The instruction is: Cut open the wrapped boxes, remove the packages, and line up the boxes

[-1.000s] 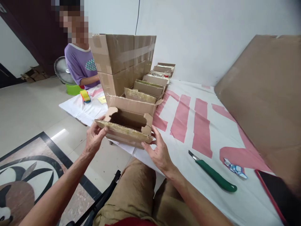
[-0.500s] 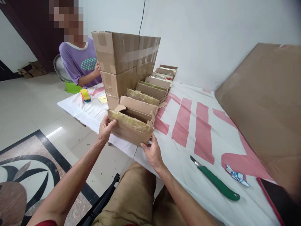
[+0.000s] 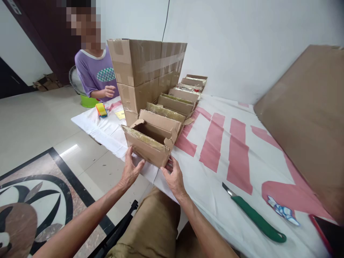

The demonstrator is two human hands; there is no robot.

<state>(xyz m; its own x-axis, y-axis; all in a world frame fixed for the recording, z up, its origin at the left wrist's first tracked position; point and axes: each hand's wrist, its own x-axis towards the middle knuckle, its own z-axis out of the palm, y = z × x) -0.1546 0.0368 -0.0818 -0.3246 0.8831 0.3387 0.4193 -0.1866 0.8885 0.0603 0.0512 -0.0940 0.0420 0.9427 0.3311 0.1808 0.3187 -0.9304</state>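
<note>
An open cardboard box (image 3: 147, 146) sits at the near edge of the table, its front flap tilted outward with yellowish tape along the top. My left hand (image 3: 131, 171) is at its lower left front, thumb and fingers apart, fingertips at the cardboard. Around the lower right corner is my right hand (image 3: 174, 178), the thumb on the front face and the fingers on the side, partly hidden. Behind this box runs a row of more open boxes (image 3: 177, 104). Stacked closed boxes (image 3: 145, 62), sealed with clear tape, rise to its left.
A green-handled knife (image 3: 258, 217) with its blade exposed lies at right, near a crumpled blue-white wrapper (image 3: 282, 210) and a phone (image 3: 329, 233). A large cardboard sheet (image 3: 303, 107) leans at far right. Beyond the tape roll (image 3: 101, 109) is another person (image 3: 98, 75).
My left hand has slid down and right from the box's upper left corner, loosening its hold. The box's opening shows more. The other person's hand has come away from the stack.
</note>
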